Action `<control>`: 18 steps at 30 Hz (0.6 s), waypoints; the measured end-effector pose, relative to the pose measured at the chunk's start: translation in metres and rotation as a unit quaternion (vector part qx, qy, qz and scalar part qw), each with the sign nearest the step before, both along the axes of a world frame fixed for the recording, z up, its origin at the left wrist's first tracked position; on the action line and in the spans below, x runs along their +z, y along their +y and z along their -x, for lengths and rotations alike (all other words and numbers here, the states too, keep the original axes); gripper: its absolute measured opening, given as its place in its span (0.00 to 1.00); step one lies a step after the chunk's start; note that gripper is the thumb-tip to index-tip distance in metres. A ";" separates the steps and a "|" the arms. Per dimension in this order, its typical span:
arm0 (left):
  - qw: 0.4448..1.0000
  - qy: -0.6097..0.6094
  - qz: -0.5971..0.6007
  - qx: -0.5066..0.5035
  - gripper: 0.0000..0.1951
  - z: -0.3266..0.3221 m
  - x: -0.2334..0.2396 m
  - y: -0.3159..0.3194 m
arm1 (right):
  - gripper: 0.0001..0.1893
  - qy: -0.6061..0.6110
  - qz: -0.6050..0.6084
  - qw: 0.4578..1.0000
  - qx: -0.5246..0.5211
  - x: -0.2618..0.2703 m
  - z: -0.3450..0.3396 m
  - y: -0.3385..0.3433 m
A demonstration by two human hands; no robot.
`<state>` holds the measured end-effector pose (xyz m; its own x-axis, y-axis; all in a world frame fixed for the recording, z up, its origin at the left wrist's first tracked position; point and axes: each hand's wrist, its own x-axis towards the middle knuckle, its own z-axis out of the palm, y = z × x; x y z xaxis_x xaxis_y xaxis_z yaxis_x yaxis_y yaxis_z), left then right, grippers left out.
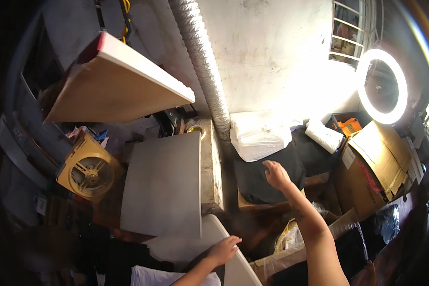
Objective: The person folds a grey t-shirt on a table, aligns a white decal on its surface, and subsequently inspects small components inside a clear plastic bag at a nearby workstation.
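Note:
My right hand [277, 175] reaches out over a folded pile of black fabric [270, 178], fingers loosely bent and nothing visible in them. Whether it touches the cloth I cannot tell. Lower down, my left hand [224, 249] is at the edge of a white board [214, 228], its fingers extended past that edge and holding nothing visible. Beyond it, a flat grey panel [162, 186] overlaps the white board. White plastic-wrapped bundles [261, 136] lie at the far side of the black pile. Folded white cloth [157, 277] lies beside my left forearm.
A large raised panel [121, 85] overhangs the left side. A yellow fan [91, 175] stands below it. A silver flexible duct [203, 60] runs down the wall. To the right are a lit ring lamp [397, 103], a cardboard box [354, 186] and a white roll [323, 136].

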<state>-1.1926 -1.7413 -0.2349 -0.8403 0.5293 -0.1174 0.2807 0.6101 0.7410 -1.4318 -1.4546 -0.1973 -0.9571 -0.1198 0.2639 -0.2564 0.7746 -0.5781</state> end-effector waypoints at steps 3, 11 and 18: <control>1.000 0.024 0.004 -0.011 0.20 -0.001 -0.032 -0.004 | 0.21 0.002 -0.108 0.994 -0.018 -0.015 0.079 0.013; 0.992 -0.083 -0.053 0.080 0.18 -0.002 -0.026 -0.002 | 0.43 -0.020 -0.236 0.966 -0.107 -0.055 0.250 -0.004; 0.962 -0.194 -0.072 0.180 0.20 -0.003 -0.021 0.010 | 0.29 -0.010 -0.309 0.947 -0.086 -0.035 0.269 -0.037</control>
<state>-1.1899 -1.7311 -0.2560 -0.8797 0.2463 -0.4069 -0.2444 0.4998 0.8309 -1.7013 -1.4918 -0.2321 -0.9806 -0.0880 0.1751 -0.0900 0.9959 -0.0033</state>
